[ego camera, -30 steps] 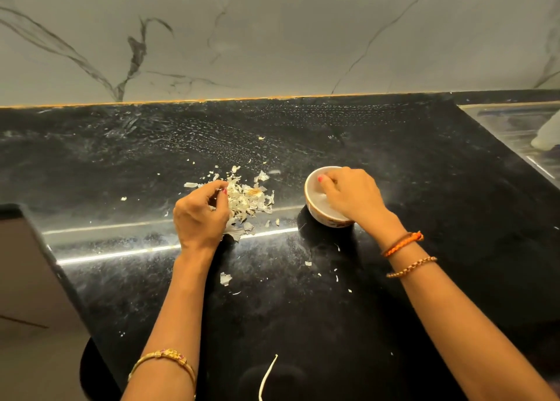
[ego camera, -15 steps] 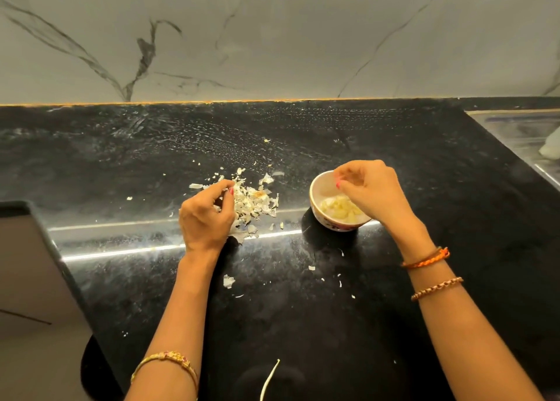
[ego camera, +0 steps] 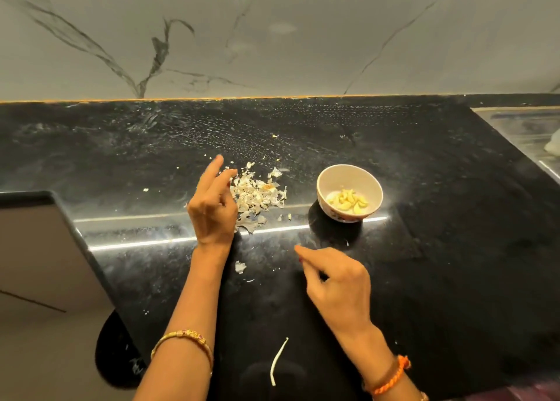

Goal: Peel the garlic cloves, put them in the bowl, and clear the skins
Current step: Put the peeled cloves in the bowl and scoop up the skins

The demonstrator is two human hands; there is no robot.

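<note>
A small white bowl (ego camera: 324,185) stands on the black counter (ego camera: 454,249) with several peeled yellow garlic cloves (ego camera: 348,202) inside. Left of it lies a pile of papery garlic skins (ego camera: 257,194). My left hand (ego camera: 212,206) is at the pile's left edge, fingers stretched up and loosely apart, holding nothing. My right hand (ego camera: 336,282) is nearer me, below the bowl, its index finger pointing left at the counter and the other fingers curled under. A loose skin flake (ego camera: 240,266) lies between my forearms.
A thin white strip (ego camera: 278,361) lies on the counter near the front edge. Small skin crumbs are scattered around the pile. A steel sink rim (ego camera: 521,122) shows at the far right. The counter ends at the left over a lower pale surface (ego camera: 36,249). A marble wall runs behind.
My right hand left the bowl and came down toward me onto the counter. My left hand opened from a curled grip at the skins to stretched fingers. The cloves in the bowl are now uncovered.
</note>
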